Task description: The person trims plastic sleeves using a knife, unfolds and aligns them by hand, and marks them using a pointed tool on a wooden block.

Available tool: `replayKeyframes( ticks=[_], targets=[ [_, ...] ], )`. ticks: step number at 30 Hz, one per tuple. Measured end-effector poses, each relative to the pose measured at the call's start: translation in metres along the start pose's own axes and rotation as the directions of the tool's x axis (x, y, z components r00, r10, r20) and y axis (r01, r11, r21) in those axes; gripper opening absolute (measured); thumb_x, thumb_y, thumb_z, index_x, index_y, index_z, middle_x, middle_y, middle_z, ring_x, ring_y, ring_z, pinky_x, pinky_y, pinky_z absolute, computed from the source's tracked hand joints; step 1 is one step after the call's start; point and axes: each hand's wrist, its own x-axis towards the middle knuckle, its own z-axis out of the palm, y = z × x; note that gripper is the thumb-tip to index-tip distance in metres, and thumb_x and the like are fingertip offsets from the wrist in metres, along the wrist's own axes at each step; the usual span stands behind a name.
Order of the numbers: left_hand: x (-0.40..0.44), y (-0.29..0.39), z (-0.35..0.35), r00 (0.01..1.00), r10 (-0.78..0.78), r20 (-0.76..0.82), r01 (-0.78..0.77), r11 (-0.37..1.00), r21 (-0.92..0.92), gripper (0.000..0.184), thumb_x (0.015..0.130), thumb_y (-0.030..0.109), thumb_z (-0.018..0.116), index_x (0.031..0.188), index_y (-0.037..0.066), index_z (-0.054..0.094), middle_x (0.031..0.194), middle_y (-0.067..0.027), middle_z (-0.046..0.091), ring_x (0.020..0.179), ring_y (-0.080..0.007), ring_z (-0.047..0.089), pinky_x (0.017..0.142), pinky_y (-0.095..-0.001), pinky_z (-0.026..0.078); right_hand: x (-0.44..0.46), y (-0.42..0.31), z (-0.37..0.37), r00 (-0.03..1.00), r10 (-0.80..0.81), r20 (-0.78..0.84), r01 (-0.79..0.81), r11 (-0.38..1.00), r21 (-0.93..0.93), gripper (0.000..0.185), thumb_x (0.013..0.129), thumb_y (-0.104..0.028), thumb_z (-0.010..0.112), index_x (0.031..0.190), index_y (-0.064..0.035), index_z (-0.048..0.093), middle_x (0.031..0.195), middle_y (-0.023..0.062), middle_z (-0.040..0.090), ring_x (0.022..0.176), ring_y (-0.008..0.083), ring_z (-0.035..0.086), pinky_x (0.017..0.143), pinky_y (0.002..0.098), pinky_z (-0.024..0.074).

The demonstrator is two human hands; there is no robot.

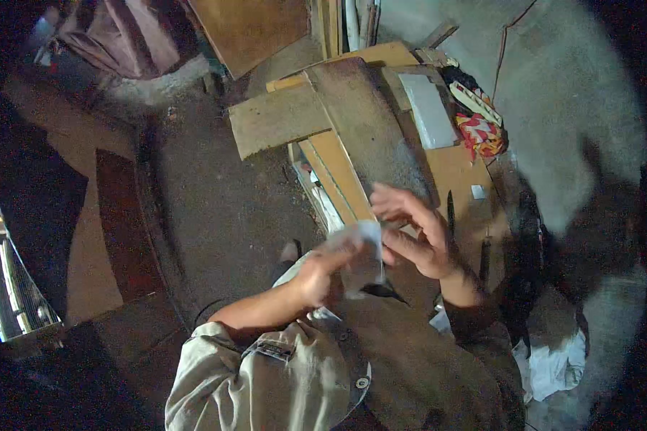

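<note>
My left hand (329,266) is closed on a pale, partly see-through sheet (369,241) in front of my chest, its fingers blurred. Just right of it, my right hand (420,233) reaches to the sheet's right edge with its fingers bent and some spread apart; whether it grips the sheet is too blurred to tell. A dark pointed piece (384,292) shows at the sheet's lower end. Beyond both hands lies a board with a rough, worn surface (359,108).
A white flat panel (428,111) and a red and yellow patterned cloth (482,136) lie at the back right. A small white square (478,192) and dark slender tools (486,255) are on the right side. White bags (557,366) sit lower right.
</note>
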Motion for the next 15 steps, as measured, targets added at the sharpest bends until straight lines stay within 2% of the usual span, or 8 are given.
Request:
replayKeyframes(
  ticks=[2,3,4,7,10,12,14,15],
  targets=[
    [0.011,0.008,0.006,0.968,0.234,-0.094,-0.229,0.971,0.065,0.036,0.094,0.02,0.039,0.123,-0.001,0.044,0.114,-0.015,0.055,0.106,-0.0246,0.053,0.093,-0.0375,0.041,-0.002,-0.001,0.007,0.951,0.156,-0.267,-0.119,0.981,0.152,0.052,0.083,-0.021,0.062,0.128,-0.0033,0.041,0.108,0.0065,0.053,0.105,0.0154,0.048,0.092,0.0321,0.0372],
    [0.014,0.012,0.006,0.969,0.226,-0.094,-0.227,0.974,0.002,0.037,0.095,0.02,0.036,0.125,-0.001,0.042,0.115,-0.0128,0.056,0.11,-0.0229,0.051,0.094,-0.037,0.04,0.0,-0.004,0.012,0.93,0.11,-0.35,-0.064,0.988,0.142,0.049,0.082,-0.021,0.064,0.123,-0.0043,0.044,0.101,0.0039,0.052,0.101,0.0156,0.049,0.089,0.0315,0.0382],
    [0.019,0.013,0.003,0.969,0.228,-0.092,-0.228,0.974,0.008,0.037,0.095,0.02,0.036,0.125,-0.001,0.042,0.115,-0.0128,0.056,0.11,-0.0229,0.051,0.094,-0.037,0.04,-0.003,0.011,0.014,0.93,0.104,-0.352,-0.057,0.988,0.143,0.049,0.082,-0.021,0.064,0.123,-0.0043,0.044,0.101,0.0039,0.052,0.101,0.0156,0.049,0.089,0.0315,0.0382],
    [0.03,0.016,0.009,0.934,0.345,-0.092,-0.34,0.938,0.071,0.042,0.095,0.024,0.036,0.129,0.0,0.037,0.119,-0.013,0.053,0.11,-0.0234,0.05,0.095,-0.0369,0.039,-0.012,0.05,0.032,0.928,0.151,-0.342,0.033,0.878,0.478,0.048,0.078,-0.015,0.064,0.121,-0.0039,0.046,0.101,0.0038,0.054,0.101,0.0178,0.05,0.086,0.0345,0.0404],
    [0.041,0.004,0.006,0.936,0.338,-0.094,-0.324,0.936,0.138,0.046,0.093,0.027,0.038,0.13,0.001,0.036,0.119,-0.0152,0.053,0.112,-0.0265,0.05,0.097,-0.0386,0.039,-0.019,0.063,0.044,0.887,0.265,-0.378,-0.048,0.867,0.496,0.04,0.079,-0.012,0.063,0.116,-0.0033,0.05,0.099,0.0057,0.055,0.101,0.0191,0.05,0.087,0.035,0.0399],
    [0.046,-0.005,-0.003,0.942,0.32,-0.099,-0.317,0.948,0.04,0.043,0.094,0.024,0.04,0.129,0.0,0.039,0.118,-0.0144,0.054,0.11,-0.0252,0.051,0.097,-0.0365,0.038,-0.027,0.084,0.045,0.835,0.255,-0.487,-0.056,0.92,0.387,0.03,0.08,-0.01,0.062,0.108,-0.0014,0.055,0.101,0.0082,0.056,0.097,0.0184,0.052,0.086,0.0336,0.0413],
    [0.045,-0.005,-0.013,0.908,0.379,-0.179,-0.281,0.867,0.411,0.033,0.092,0.016,0.047,0.121,0.001,0.047,0.107,-0.0106,0.059,0.098,-0.0198,0.056,0.088,-0.0318,0.043,-0.022,0.078,0.039,0.689,0.297,-0.661,0.038,0.896,0.442,0.023,0.081,-0.013,0.064,0.1,-0.0013,0.057,0.097,0.0075,0.058,0.092,0.0152,0.053,0.084,0.0311,0.0419],
    [0.044,-0.006,-0.023,0.905,0.38,-0.193,-0.268,0.858,0.438,0.022,0.092,0.011,0.047,0.11,-0.001,0.05,0.097,-0.0037,0.058,0.09,-0.0108,0.053,0.082,-0.027,0.042,-0.025,0.066,0.028,0.78,0.297,-0.55,0.018,0.869,0.494,0.025,0.082,-0.016,0.065,0.1,-0.0026,0.055,0.094,0.0048,0.059,0.088,0.012,0.054,0.081,0.0292,0.0418]
  ],
)
